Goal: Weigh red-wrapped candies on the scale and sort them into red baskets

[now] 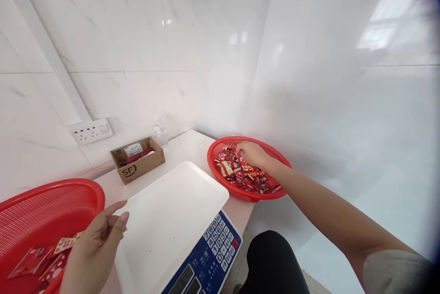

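Note:
My right hand (252,153) reaches into a round red plastic basket (220,184) on the far right of the table. Its fingers are curled together over a heap of small red wrapped packets (247,177); what they grip, if anything, is hidden. A pale yellow packet (225,169) lies among the red ones. My left hand (94,246) is held between the left red basket (92,193) and the scale's white tray (178,207), thumb and index finger apart, with nothing in it. Behind that hand, a few larger red packets (30,262) lie in the left basket.
The digital scale has a blue keypad panel (209,257) at its front. A small cardboard box (142,168) with red packets inside stands behind the tray, next to a clear plastic bottle (160,133). A socket strip (91,131) is on the tiled wall. My knee (273,262) is below the table edge.

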Available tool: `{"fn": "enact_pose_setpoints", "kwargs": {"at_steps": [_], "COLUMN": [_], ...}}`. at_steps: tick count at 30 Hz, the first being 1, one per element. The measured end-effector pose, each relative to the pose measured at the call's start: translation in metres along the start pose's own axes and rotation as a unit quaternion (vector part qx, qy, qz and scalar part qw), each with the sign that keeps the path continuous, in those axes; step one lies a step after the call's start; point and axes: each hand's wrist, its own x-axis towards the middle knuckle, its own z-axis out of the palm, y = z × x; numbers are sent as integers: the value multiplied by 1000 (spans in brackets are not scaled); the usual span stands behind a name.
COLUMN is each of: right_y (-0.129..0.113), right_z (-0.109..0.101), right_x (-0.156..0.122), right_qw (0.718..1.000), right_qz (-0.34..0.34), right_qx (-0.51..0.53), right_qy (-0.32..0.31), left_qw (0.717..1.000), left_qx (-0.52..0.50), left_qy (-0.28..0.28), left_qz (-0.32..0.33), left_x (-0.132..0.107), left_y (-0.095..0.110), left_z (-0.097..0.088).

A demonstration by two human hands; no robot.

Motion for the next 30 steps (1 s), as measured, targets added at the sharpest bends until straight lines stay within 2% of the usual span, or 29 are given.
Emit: {"fn": "enact_pose_setpoints", "kwargs": {"at_steps": [3,6,10,14,17,20,24,30], "right_y": [-38,-84,-136,-166,-170,-161,-145,-138], "right_z": [-7,-3,23,51,61,63,61,62], "right_x": [-5,-15,-29,-35,-32,-28,-31,-50], "right_qw": [996,978,952,929,924,925,942,930], "right_qz": [-44,-109,-189,-236,-198,-143,-186,-233], "right_qx": [70,175,228,271,306,322,255,257], "right_qy": [21,-10,-74,-95,-115,-145,-117,-121], "left_qw": [999,996,991,984,974,963,945,917], "left_qx": [11,42,68,102,128,145,163,207], "left_qy": [-51,-74,-107,-143,-180,-216,-259,-321], "left_qz": [1,13,31,35,46,72,113,117], "left_x": [-5,-9,-14,-20,-23,-24,-25,-27], "left_y": [11,20,26,27,28,28,24,20], "left_z": [0,5,15,19,19,19,24,29]}}
